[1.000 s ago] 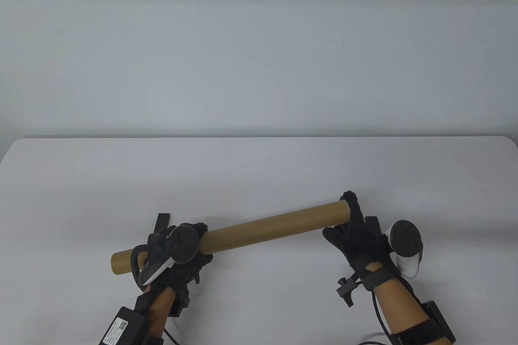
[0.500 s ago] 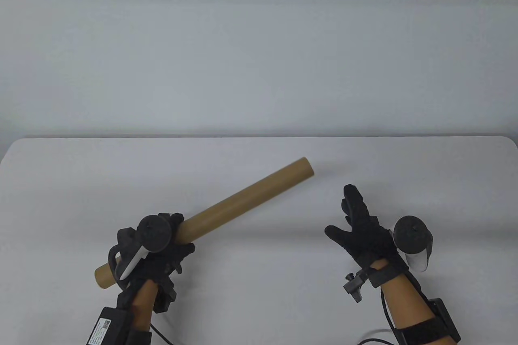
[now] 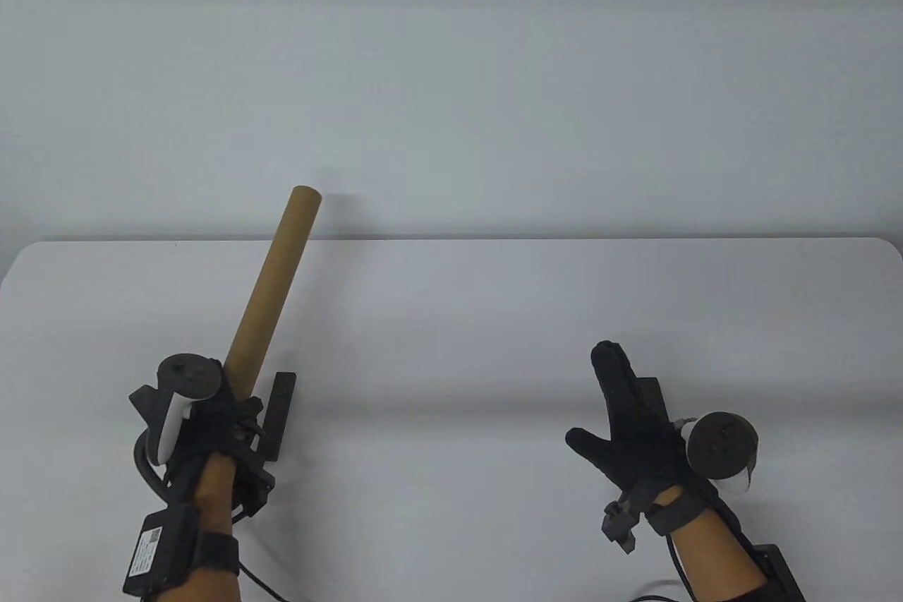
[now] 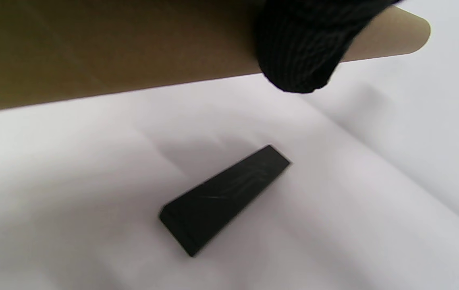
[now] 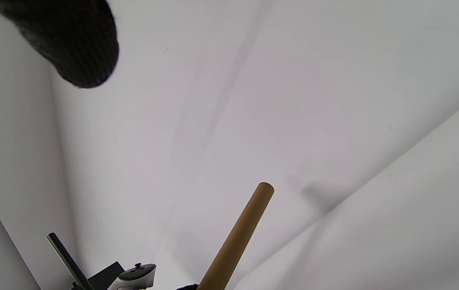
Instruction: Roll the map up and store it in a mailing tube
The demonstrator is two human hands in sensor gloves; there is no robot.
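Table view shows the left hand [image 3: 211, 411] at the lower left of the frame, clenched around the lower part of the mailing tube [image 3: 271, 291]. From that grip the brown tube rises steeply toward the upper left of centre, lifted off the table [image 3: 451, 320], its far end standing in front of the pale wall [image 3: 494, 65] just above the table's back edge. A tracker [image 3: 185, 376] sits on the back of this hand, left of the tube, and a black strip [image 3: 279, 418] of the wrist rig juts out just right of the grip.

At the lower right of the same view the right hand [image 3: 635, 418] is spread flat, fingers [image 3: 610, 365] pointing up the frame and the thumb splayed left; it grips nothing and is well apart from the tube. Its own tracker [image 3: 721, 445] sits to the right of the palm.

Left wrist view, somewhat blurred, has one gloved fingertip [image 4: 300, 52] curled over the tube [image 4: 112, 52], which crosses the top of the frame. Below it the black strip [image 4: 223, 199] appears against the white table [image 4: 72, 201].

Right wrist view has a single fingertip [image 5: 76, 44] in the upper left corner, touching nothing. The tube [image 5: 241, 237] slants up from the bottom edge at centre, and the left hand's tracker [image 5: 136, 276] peeks in beside it at the bottom left. No map shows in any view.
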